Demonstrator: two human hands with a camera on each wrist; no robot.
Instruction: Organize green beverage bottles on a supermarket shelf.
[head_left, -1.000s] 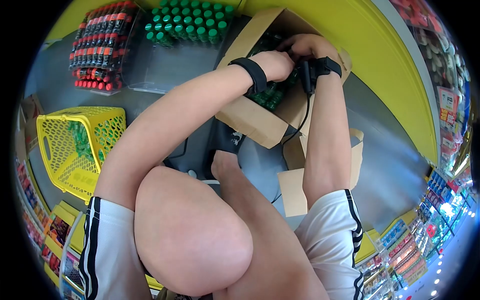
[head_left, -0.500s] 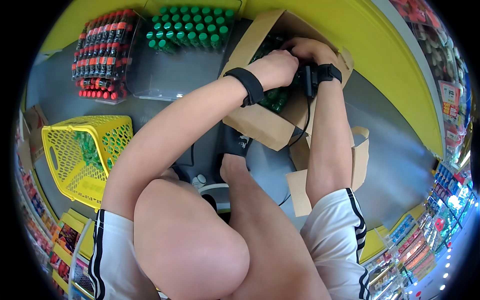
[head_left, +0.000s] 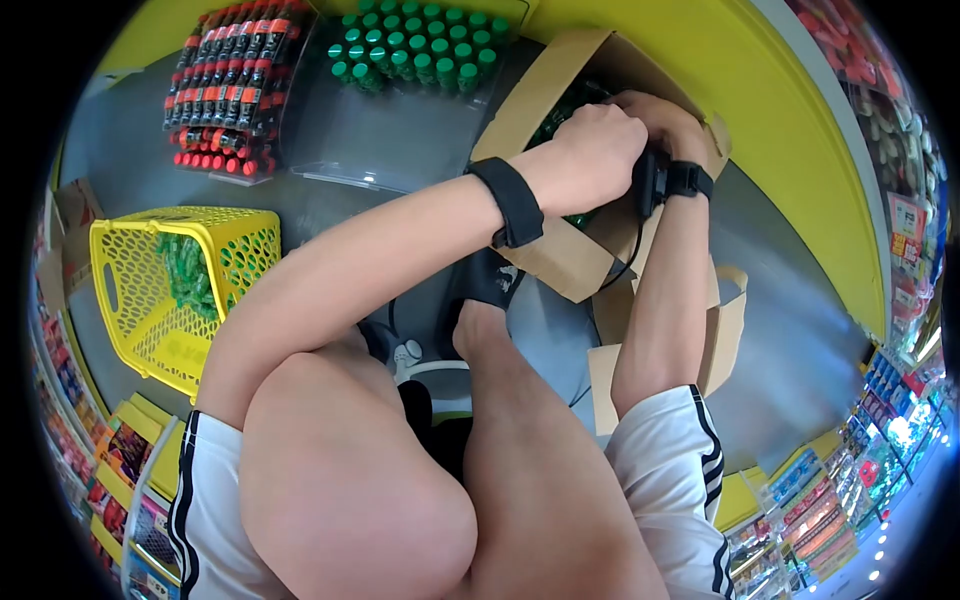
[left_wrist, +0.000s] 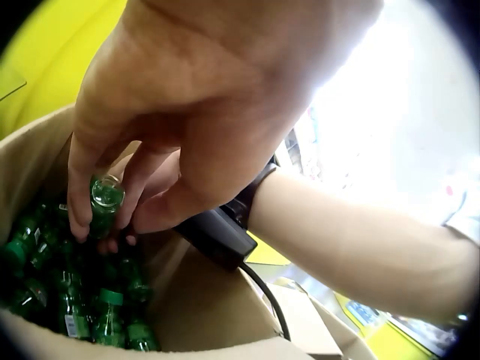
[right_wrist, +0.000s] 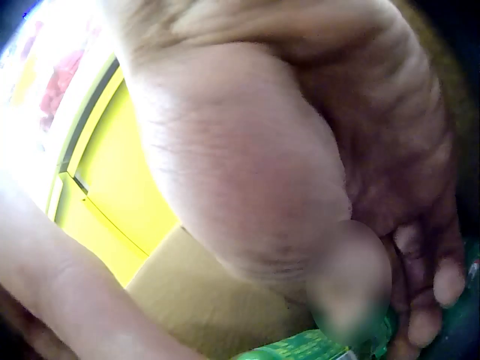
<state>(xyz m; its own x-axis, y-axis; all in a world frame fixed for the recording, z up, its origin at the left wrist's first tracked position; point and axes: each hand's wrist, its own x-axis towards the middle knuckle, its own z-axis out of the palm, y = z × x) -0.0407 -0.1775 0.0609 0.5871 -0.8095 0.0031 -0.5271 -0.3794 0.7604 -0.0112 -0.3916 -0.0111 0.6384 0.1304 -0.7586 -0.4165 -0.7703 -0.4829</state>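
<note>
Both hands are in an open cardboard box (head_left: 545,90) of small green bottles (left_wrist: 71,289). My left hand (head_left: 598,150) reaches in from the left, and in the left wrist view its fingers and thumb pinch one small green bottle (left_wrist: 106,196) with its round, clear end facing up. My right hand (head_left: 662,118) is right beside it, partly hidden behind the left hand and the box wall. In the right wrist view, the right thumb and curled fingers grip a green-labelled bottle (right_wrist: 296,346) low in the frame; most of that bottle is hidden.
Left of the box, a clear tray (head_left: 350,178) has rows of green-capped bottles (head_left: 425,65) at its back. Red-capped cola bottles (head_left: 225,90) stand beside it. A yellow basket (head_left: 105,235) contains green bottles. Another opened carton (head_left: 725,335) lies near the right forearm.
The left hand has shifted right and now overlaps more of the right hand. Both hands stay in the box. The head view has moved, so the surroundings appear further right.
</note>
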